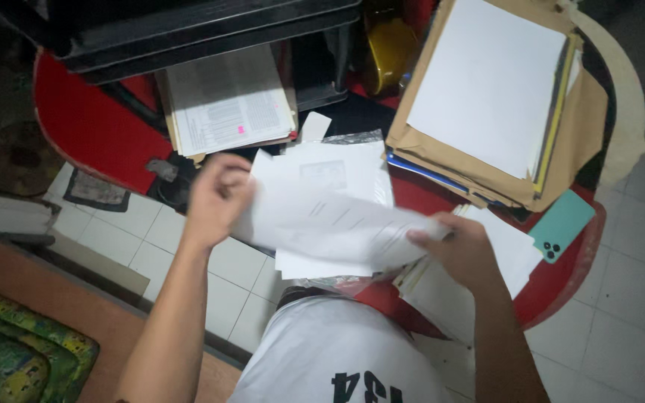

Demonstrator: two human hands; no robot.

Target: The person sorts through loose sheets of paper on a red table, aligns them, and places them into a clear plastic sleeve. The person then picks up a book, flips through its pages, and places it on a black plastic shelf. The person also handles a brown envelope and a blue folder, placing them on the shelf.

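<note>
- Looking down from a head camera at a person in a white shirt standing over a round red desk point(91, 127) crowded with paperwork.
- The left hand point(218, 195) is closed around the left edge of a loose white printed sheet of paper point(337, 224), fingers curled over the top.
- The right hand point(460, 250) pinches the same sheet at its right edge, thumb on top. The sheet is lifted, slightly bowed and blurred.
- Directly beneath it lies a pile of white papers on a clear plastic sleeve point(349, 168), near the desk's front edge.
- Under the right hand sits a second stack of white sheets point(509, 254), partly overhanging the desk edge.
- A mint-green smartphone point(561, 224) lies face down just beside that stack, close to the rim.
- At upper right is a thick bundle of brown paper folders topped with a blank white sheet point(487, 82).
- At upper centre is a printed form with a small pink tab point(229, 101), tucked under a black machine, possibly a printer point(188, 30).
- Pale floor tiles point(628, 298) show on both sides.
- Risks, as a judgement: the sheet is held only at its edges, so a tug could crease or tear it; the right forearm could nudge the overhanging stack or the phone off onto the tiles.
</note>
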